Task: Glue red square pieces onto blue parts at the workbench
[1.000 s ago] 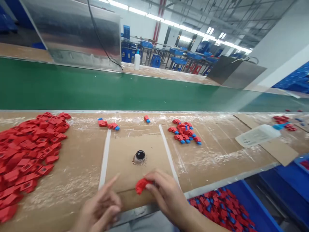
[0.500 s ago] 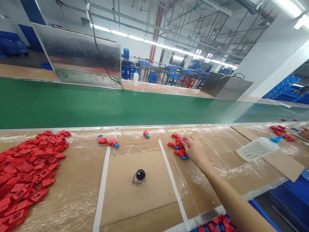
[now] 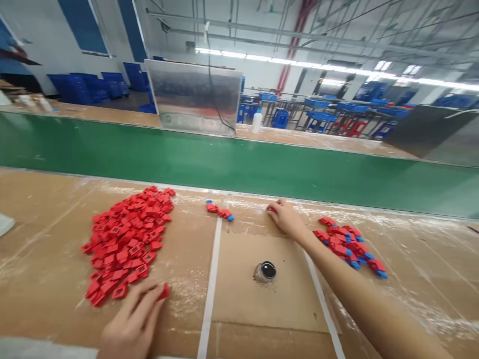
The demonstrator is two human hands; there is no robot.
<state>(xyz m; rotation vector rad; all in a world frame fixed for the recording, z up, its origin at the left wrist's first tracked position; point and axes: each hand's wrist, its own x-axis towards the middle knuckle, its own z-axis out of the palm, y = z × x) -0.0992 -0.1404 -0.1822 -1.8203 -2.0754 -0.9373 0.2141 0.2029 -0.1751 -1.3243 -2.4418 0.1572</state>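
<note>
My left hand [image 3: 130,321] is low at the left, its fingertips closed on a small red plastic block [image 3: 163,291]. Beside it lies a large pile of red blocks [image 3: 127,239], some showing a square hole. Farther off, my right hand [image 3: 286,218] pinches a small red-and-blue piece [image 3: 274,211], mostly covered by the fingers, near the table's back edge. Under my right forearm's far side, a cluster of red-and-blue pieces [image 3: 340,242] lies on the table. Several more red-and-blue pieces [image 3: 220,212] lie between the pile and my right hand.
A cardboard sheet [image 3: 239,299] edged with white tape [image 3: 211,279] covers the middle of the table. In it stands a small round holder with a dark glossy top [image 3: 268,269]. A green belt [image 3: 194,159] runs behind, with a white bottle [image 3: 256,121] beyond it.
The view has swung left. My right hand has left the right-hand cluster and moved left to the single piece near the back edge. My left hand has come into view with a red block.
</note>
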